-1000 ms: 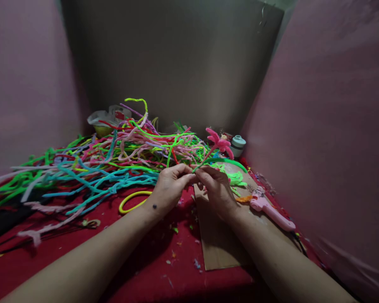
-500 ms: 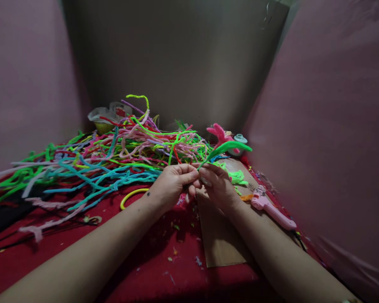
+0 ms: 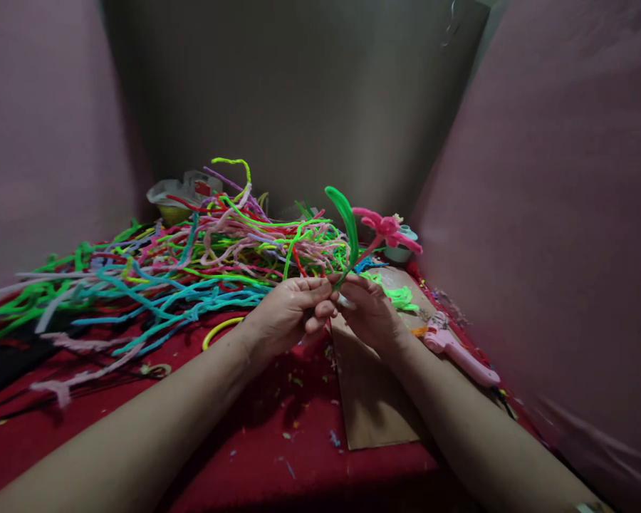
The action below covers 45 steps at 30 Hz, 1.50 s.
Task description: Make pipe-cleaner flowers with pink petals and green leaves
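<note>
Both hands meet in the middle of the view, pinched around the lower stem of a pink fuzzy flower (image 3: 387, 229) and the base of a green leaf (image 3: 346, 210). My left hand (image 3: 293, 310) has thumb and forefinger closed on the stem. My right hand (image 3: 369, 313) grips it from the other side, its fingertips close to the left ones. The leaf stands up and curves left at its tip, while the flower leans to the right. Where the stem passes between the fingers, it is mostly hidden.
Many coloured fuzzy stems (image 3: 219, 249) are heaped at the left and back on a red cloth (image 3: 278, 456). A cardboard piece (image 3: 377, 420) lies below my right hand, a pink glue gun (image 3: 462, 355) at the right. Behind the flower is a pale container (image 3: 398, 251).
The leaf has swung from pointing right to standing upright. The pink flower has shifted slightly right and now shows more of its petals and stem. Both hands keep their pinch.
</note>
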{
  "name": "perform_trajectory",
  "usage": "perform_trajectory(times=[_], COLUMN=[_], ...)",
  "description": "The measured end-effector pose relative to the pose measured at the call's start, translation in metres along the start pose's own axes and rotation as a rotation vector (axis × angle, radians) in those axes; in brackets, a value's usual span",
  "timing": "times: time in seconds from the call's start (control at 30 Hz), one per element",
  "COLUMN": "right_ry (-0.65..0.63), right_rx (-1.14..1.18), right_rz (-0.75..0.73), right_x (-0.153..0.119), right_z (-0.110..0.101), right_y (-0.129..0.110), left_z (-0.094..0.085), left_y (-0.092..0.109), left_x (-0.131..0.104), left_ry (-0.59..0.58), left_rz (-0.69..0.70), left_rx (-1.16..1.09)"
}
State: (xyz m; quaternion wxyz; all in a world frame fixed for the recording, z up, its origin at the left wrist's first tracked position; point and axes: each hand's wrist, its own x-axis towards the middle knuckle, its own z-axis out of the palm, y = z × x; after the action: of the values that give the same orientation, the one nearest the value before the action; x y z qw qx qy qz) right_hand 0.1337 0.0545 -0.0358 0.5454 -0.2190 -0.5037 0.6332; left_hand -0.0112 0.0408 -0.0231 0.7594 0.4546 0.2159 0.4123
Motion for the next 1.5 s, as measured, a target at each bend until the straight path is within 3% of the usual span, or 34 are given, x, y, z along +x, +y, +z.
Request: perform_trajectory(times=[0.13, 0.23, 0.4, 0.53, 0.6, 0.7, 0.9, 1.33, 1.5], right_ry=[0.020, 0.060, 0.109, 0.193, 0.200, 0.155, 0.001, 0.004, 0.002], right_rx=[-0.052, -0.042, -0.039, -0.102, -0.112, -0.139, -0.152, -0.087, -0.039], right_rz=[-0.014, -0.031, -0.006, 0.029, 0.048, 0.026, 0.008, -0.006, 0.087], right_x=[0.000, 0.000, 0.000, -0.001, -0.001, -0.002, -0.004, -0.003, -0.003], right_z=[0.002, 0.002, -0.002, -0.001, 0.001, 0.001, 0.002, -0.001, -0.003], right_y=[-0.002, -0.001, 0.001, 0.003, 0.004, 0.005, 0.001, 0.001, 0.001], left_z=[0.001, 0.004, 0.009, 0.003, -0.001, -0.002, 0.006, 0.005, 0.001], left_y=[-0.002, 0.000, 0.002, -0.007, -0.011, -0.011, 0.000, -0.001, -0.001], left_x=[0.000, 0.000, 0.000, -0.003, -0.003, -0.001, 0.000, 0.001, 0.002], left_ry=[0.004, 0.062, 0.219, 0.409, 0.453, 0.449, 0.391, 0.260, 0.157], left_rz=[-0.008, 0.046, 0.237, 0.526, 0.604, 0.551, 0.304, 0.138, 0.061], left_rx=[0.011, 0.147, 0.670, 1.232, 1.366, 1.258, 0.744, 0.335, 0.155])
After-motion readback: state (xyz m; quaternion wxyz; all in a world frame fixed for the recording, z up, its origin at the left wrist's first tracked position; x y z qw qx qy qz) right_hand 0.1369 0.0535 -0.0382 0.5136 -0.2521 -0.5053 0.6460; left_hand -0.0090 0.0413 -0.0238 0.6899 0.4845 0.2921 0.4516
